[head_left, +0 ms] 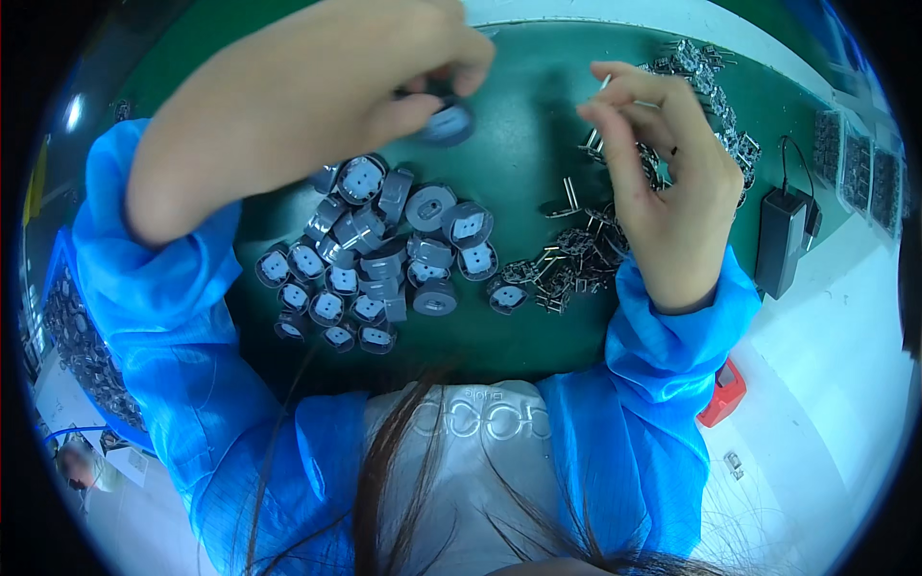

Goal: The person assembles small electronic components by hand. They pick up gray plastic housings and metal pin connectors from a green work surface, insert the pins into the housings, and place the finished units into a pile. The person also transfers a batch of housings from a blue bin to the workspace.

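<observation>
My left hand [413, 67] is curled round a dark grey round plastic housing [448, 125] above the green mat [519, 336]. The thumb and fingers of my right hand [677, 173] pinch a small metal pin part [605, 84], blurred and mostly hidden by the fingertips. Below my left hand lies a heap of grey round plastic housings [432, 206], many showing white inserts with small holes. Beside and under my right hand is a pile of small metal pronged parts [576, 250]. One grey housing [506, 295] lies at the near edge of that pile.
More metal parts [696, 67] run along the far right of the mat. A black box with a cable [783, 240] and clear trays of small parts [855, 173] stand at the right. A red object [722, 394] is beside my right sleeve. A blue-rimmed bin [60, 259] full of parts is at the left.
</observation>
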`<state>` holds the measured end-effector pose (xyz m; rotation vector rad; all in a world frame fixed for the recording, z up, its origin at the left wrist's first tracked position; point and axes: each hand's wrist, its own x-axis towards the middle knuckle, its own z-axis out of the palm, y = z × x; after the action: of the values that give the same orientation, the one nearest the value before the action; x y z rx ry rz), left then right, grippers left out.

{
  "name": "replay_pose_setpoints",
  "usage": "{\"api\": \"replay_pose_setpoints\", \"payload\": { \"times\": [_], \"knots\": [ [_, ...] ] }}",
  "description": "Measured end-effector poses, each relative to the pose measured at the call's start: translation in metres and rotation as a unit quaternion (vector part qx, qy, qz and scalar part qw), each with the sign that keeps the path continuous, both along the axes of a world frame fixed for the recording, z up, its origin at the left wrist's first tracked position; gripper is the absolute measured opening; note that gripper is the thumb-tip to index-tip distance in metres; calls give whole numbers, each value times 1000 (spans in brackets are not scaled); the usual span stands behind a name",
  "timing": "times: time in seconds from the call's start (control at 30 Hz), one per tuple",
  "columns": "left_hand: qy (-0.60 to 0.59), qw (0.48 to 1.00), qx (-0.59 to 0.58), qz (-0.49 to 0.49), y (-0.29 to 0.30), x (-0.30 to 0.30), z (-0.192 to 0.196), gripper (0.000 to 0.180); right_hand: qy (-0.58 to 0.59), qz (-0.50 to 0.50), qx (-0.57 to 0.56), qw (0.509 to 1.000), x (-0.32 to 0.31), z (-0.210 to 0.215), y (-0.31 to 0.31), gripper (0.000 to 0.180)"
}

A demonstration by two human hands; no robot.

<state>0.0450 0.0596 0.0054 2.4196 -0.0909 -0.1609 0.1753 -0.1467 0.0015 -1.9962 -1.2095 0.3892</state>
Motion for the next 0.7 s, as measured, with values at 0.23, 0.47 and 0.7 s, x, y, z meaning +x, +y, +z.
{"api": "replay_pose_setpoints", "payload": {
  "times": [0.23,0.47,0.7],
  "knots": [
    [-46,997,-44,-41,7,11,23,34,70,53,57,994,13,2,-4,19],
    [-19,976,-146,-158,19,22,-17,34,238,-58,101,964,-4,16,2,16],
    [-40,994,-72,-75,5,26,-17,32,122,2,96,988,5,9,-2,16]
  ]
}}
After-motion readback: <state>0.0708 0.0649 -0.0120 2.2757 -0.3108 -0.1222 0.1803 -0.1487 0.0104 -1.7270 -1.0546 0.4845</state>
